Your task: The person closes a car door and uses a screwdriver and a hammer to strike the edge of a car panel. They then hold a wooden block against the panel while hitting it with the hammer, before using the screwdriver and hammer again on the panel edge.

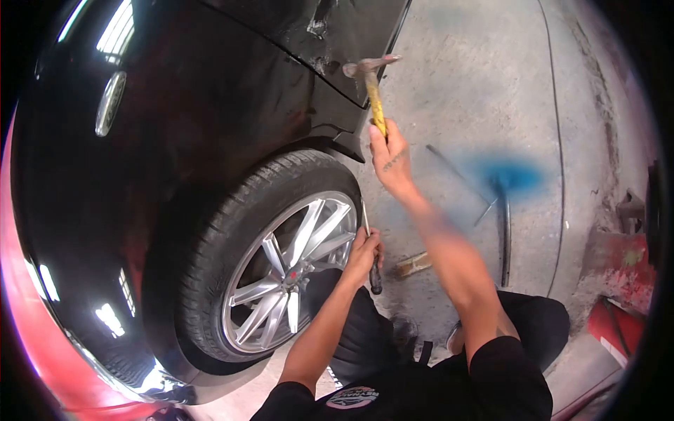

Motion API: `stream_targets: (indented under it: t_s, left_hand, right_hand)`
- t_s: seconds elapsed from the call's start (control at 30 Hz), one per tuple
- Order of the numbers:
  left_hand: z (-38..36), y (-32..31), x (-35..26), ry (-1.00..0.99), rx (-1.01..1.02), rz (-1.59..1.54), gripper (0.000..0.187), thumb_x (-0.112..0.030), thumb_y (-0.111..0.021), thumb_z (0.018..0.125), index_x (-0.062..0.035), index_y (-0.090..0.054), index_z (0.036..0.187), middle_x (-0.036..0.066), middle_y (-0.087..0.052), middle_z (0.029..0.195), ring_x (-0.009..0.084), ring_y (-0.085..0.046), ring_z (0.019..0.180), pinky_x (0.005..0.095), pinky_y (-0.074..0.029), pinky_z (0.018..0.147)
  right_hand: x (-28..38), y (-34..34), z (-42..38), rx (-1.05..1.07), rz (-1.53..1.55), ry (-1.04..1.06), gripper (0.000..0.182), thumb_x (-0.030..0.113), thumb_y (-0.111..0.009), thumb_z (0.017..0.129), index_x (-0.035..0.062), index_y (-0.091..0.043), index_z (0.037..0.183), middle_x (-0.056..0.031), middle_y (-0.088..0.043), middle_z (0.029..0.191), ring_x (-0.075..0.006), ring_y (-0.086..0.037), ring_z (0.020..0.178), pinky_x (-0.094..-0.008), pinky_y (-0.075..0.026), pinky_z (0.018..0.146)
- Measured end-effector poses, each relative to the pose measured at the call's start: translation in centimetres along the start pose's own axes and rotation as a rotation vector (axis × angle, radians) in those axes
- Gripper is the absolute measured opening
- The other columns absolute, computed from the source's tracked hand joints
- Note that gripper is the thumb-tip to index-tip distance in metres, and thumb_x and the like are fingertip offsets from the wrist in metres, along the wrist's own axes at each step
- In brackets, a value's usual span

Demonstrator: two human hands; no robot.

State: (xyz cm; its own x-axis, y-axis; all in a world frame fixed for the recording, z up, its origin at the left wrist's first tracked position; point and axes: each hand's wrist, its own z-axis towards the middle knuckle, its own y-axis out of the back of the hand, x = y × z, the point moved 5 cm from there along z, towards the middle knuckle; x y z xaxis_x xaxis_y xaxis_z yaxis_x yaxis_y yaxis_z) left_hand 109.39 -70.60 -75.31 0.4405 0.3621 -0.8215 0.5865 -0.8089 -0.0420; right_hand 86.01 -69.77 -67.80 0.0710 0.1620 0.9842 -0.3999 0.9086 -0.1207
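Note:
My right hand (392, 160) is raised over the floor beside the car, its fingers wrapped round the yellow handle of a hammer (376, 105). The hammer's worn metal head is uppermost, overlapping the edge of the black bodywork in this view. Lower down, my left hand (364, 254) grips a screwdriver (376, 281) close to the wheel. Its dark handle sticks out below the fist, and the thin shaft points up along the side of the tire (232, 203). Silver spokes fill the wheel rim (291, 274).
The black car body (203, 84) takes up the left side, with whitish scuffs near a panel seam. On the concrete floor (477, 84) lie a dark metal bar (505, 238), a wooden block (412, 264) and a patch of blue paint (516, 175). A red object (618, 326) stands at the right.

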Motion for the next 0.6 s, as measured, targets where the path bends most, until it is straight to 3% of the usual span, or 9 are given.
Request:
stream_targets:
  t_s: [0.13,0.17,0.3,0.47,0.53,0.57,0.6]
  left_hand:
    - [-0.2,-1.0,-1.8,-0.171,-0.042,0.063,0.026,-0.020,-0.048,0.112,-0.0004,-0.051,0.129,0.009,-0.060,0.083,0.0187,-0.061,0.066,0.0338,-0.050,0.059]
    - [-0.1,-1.1,-1.8,-0.118,-0.035,0.025,0.032,-0.019,-0.048,0.112,0.0013,-0.049,0.137,0.008,-0.060,0.082,0.0189,-0.062,0.066,0.0338,-0.051,0.060]
    - [0.5,-1.6,-2.3,-0.106,0.048,0.113,0.037,-0.021,-0.048,0.112,0.0035,-0.047,0.141,0.008,-0.060,0.080,0.0171,-0.060,0.060,0.0316,-0.050,0.056]
    - [1.6,-0.4,-3.5,-0.113,-0.034,0.176,0.034,-0.017,-0.044,0.112,0.0017,-0.050,0.140,0.007,-0.058,0.080,0.0143,-0.056,0.057,0.0303,-0.047,0.049]
    - [1.9,0.2,-3.3,-0.095,-0.076,0.172,0.034,-0.018,-0.045,0.112,0.0016,-0.050,0.140,0.007,-0.059,0.080,0.0143,-0.055,0.056,0.0305,-0.046,0.048]
    - [1.8,0.4,-3.2,-0.081,-0.096,0.193,0.035,-0.019,-0.045,0.112,0.0018,-0.049,0.141,0.008,-0.059,0.080,0.0143,-0.055,0.056,0.0301,-0.045,0.047]
    - [1.4,0.6,-3.0,-0.066,-0.117,0.214,0.037,-0.020,-0.046,0.112,0.0019,-0.048,0.141,0.008,-0.059,0.080,0.0143,-0.055,0.056,0.0298,-0.045,0.047]
  right_hand:
    - [-0.9,0.1,-2.9,-0.159,0.164,-0.117,0.032,0.031,-0.055,0.109,0.0013,-0.059,0.121,-0.0163,-0.061,0.076,-0.0268,-0.063,0.070,-0.0443,-0.049,0.068]
    - [-0.6,-0.1,-3.2,-0.113,0.181,-0.110,0.033,0.030,-0.056,0.109,0.0015,-0.059,0.123,-0.0162,-0.062,0.077,-0.0265,-0.064,0.071,-0.0435,-0.049,0.068]
    - [0.7,-0.1,-2.3,-0.012,0.188,-0.032,0.035,0.029,-0.057,0.108,0.0019,-0.059,0.129,-0.0159,-0.063,0.077,-0.0263,-0.066,0.071,-0.0424,-0.051,0.068]
    - [1.7,-1.5,-1.7,0.010,0.359,-0.092,0.034,0.027,-0.057,0.108,0.0014,-0.055,0.131,-0.0177,-0.062,0.074,-0.0295,-0.066,0.069,-0.0442,-0.051,0.065]
    - [1.1,-2.7,-0.4,-0.127,0.259,0.041,0.031,0.025,-0.056,0.109,0.0011,-0.052,0.127,-0.0211,-0.061,0.072,-0.0372,-0.066,0.068,-0.0471,-0.050,0.063]
    - [1.6,-2.9,0.1,-0.102,0.106,0.140,0.026,0.024,-0.056,0.108,0.0017,-0.050,0.119,-0.0247,-0.062,0.075,-0.0452,-0.066,0.069,-0.0501,-0.048,0.062]
    - [1.4,-2.6,0.6,-0.096,0.113,0.135,0.026,0.024,-0.056,0.108,0.0017,-0.050,0.119,-0.0247,-0.062,0.075,-0.0452,-0.066,0.069,-0.0501,-0.048,0.062]
